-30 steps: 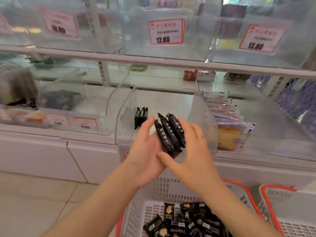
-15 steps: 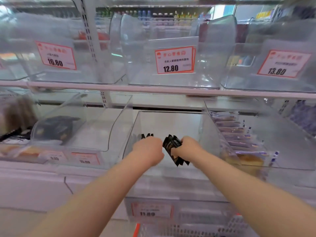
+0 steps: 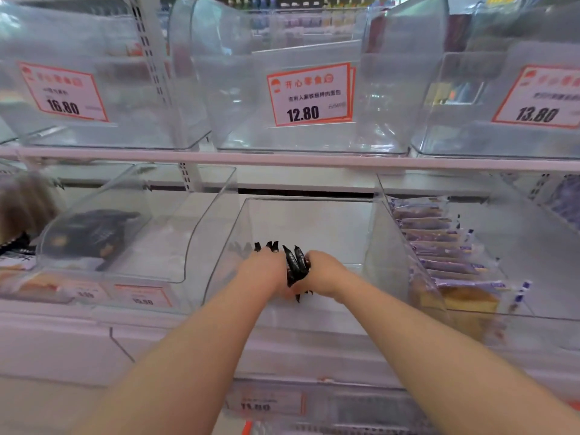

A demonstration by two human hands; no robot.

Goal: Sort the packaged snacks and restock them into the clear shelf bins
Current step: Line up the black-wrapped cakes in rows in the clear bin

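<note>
Both my hands reach deep into the middle clear bin (image 3: 384, 246) on the lower shelf. Between them stands a small stack of black snack packets (image 3: 295, 267), upright on edge. My right hand (image 3: 324, 273) grips the stack from the right, fingers curled around it. My left hand (image 3: 265, 271) presses against it from the left, its fingers hidden behind the knuckles. Just behind my left hand, the tops of a few more black packets (image 3: 266, 246) stand inside the bin.
The bin to the right holds several purple-wrapped cake packs (image 3: 439, 243). The left bin (image 3: 175, 240) has a dark package (image 3: 91, 230). Clear bins with price tags 16.80, 12.80 (image 3: 309, 94) and 13.80 line the upper shelf. An orange basket edge (image 3: 248, 428) shows below.
My hands carried the black packets from above the basket forward and down into the middle bin, next to the packets standing there. The view tilted up toward the shelves.
</note>
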